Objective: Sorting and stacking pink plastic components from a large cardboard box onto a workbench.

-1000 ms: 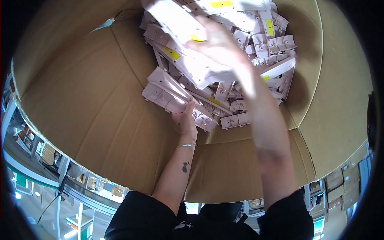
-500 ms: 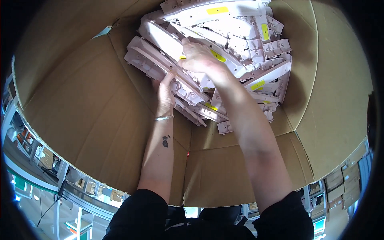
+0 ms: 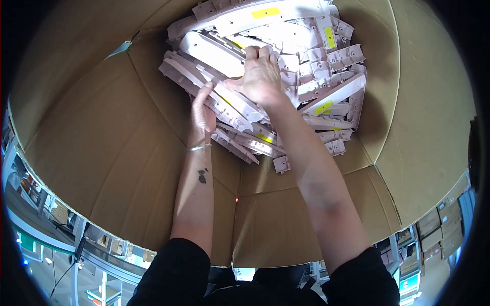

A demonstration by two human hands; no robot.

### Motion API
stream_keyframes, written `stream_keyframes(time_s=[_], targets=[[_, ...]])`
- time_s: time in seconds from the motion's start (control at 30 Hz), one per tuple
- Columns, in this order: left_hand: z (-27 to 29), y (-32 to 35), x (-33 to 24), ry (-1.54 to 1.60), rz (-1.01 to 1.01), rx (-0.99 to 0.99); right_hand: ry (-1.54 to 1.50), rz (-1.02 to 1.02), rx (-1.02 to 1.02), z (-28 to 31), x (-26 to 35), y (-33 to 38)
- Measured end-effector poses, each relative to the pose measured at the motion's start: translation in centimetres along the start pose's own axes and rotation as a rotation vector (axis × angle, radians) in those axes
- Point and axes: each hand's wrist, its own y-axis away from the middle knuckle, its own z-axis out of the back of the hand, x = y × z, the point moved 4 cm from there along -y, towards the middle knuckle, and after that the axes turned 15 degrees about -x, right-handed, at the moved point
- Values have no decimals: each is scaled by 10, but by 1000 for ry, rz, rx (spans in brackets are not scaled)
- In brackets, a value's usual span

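Long white plastic panels with clips and yellow labels lie piled in the far part of a deep cardboard box. My left hand is closed on the lower edge of a long panel at the left of the pile. Its thumb shows on the near side, and its fingers are mostly hidden underneath. Over the middle of the pile, my right hand spans a white panel, with the thumb at the left and fingers bent over the far edge. The fingertips are hidden.
Tall cardboard walls surround both arms. Several more white panels lie at the right of the pile, overlapping at different angles. Beyond the box rim, metal frames stand at the lower left and stacked cartons at the lower right.
My right hand has shifted right and its fingers now bend over a panel's far edge. My left hand has moved slightly left. The view has shifted a little.
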Motion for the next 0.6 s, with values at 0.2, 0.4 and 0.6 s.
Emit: stream_keyframes(time_s=[0.2, 0.4, 0.6], targets=[[-1, -12, -4, -56, 31, 32, -349, 83, 388, -11, -3, -15], [-2, -7, 2, 23, 41, 109, -404, 40, 618, -10, 2, -42], [33, 36, 21, -118, 22, 53, -903, -208, 846, -25, -31, 31]])
